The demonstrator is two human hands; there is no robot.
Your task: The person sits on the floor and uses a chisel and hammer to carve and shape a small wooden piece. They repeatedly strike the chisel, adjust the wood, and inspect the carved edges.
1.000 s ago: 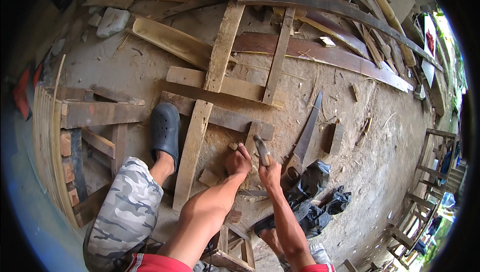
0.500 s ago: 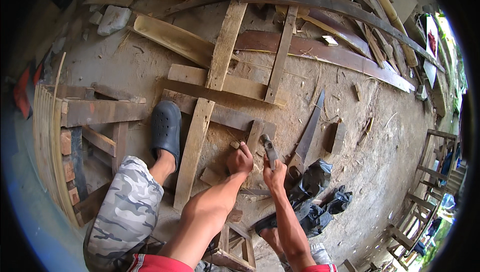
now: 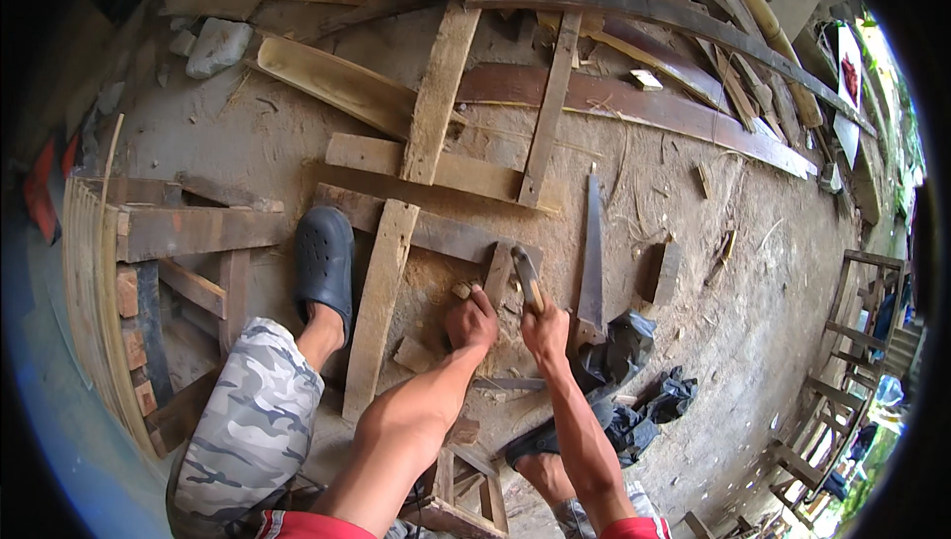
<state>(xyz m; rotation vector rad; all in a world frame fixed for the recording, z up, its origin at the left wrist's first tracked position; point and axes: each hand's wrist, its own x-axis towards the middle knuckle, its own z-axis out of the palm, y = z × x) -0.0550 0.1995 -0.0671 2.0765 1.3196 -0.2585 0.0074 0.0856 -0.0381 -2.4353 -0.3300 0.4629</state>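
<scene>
My left hand (image 3: 472, 325) is closed beside a short upright wooden piece (image 3: 495, 276), its fingers curled and what they hold hidden. A small wood chip (image 3: 462, 290) shows by its fingertips. My right hand (image 3: 545, 331) grips a hammer (image 3: 530, 286) by the handle. The hammer's head is close to the right side of that short piece. Beyond both hands a dark wooden beam (image 3: 436, 230) lies crosswise, with a longer plank (image 3: 381, 306) meeting it on the left.
My left foot in a dark clog (image 3: 324, 260) rests at the beam's left end. A handsaw (image 3: 592, 257), a wood block (image 3: 662, 272) and black plastic (image 3: 634, 420) lie to the right. A wooden frame (image 3: 426, 123) and scrap boards (image 3: 634, 108) are beyond; stacked timber (image 3: 198, 232) stands left.
The handsaw has swung so its blade tip points straighter away and farther left. The hammer and my right hand have shifted slightly. My left hand stays by the short piece.
</scene>
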